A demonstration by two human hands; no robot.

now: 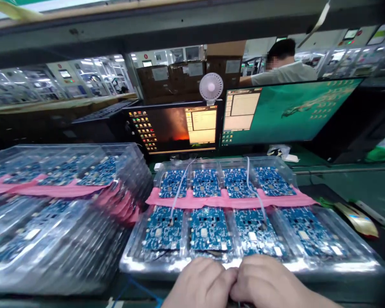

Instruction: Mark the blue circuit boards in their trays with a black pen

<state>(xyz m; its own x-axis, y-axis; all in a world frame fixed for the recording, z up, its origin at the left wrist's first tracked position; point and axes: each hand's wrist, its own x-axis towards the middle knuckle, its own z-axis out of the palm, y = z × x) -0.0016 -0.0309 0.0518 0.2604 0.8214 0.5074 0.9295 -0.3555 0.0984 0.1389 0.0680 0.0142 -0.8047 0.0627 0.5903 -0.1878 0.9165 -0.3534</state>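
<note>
My left hand (200,284) and my right hand (263,282) meet at the bottom middle of the view, knuckles touching and fingers curled down. Whatever lies under the fingers is hidden. Both hands sit at the front rim of a clear plastic tray (244,267) holding blue circuit boards (208,229) in two rows. A pink foam strip (227,199) runs between the rows. Thin white cables (181,186) lie across some boards. A dark blue wire (137,291) runs along the bench below my left hand.
A tall stack of clear trays (64,214) with more blue boards stands to the left. Behind are monitors (288,111) (176,128), a small white fan (211,87) and cardboard boxes (179,79). A person (284,68) in a pale shirt stands beyond the screens. A gold-coloured object (356,219) lies at right.
</note>
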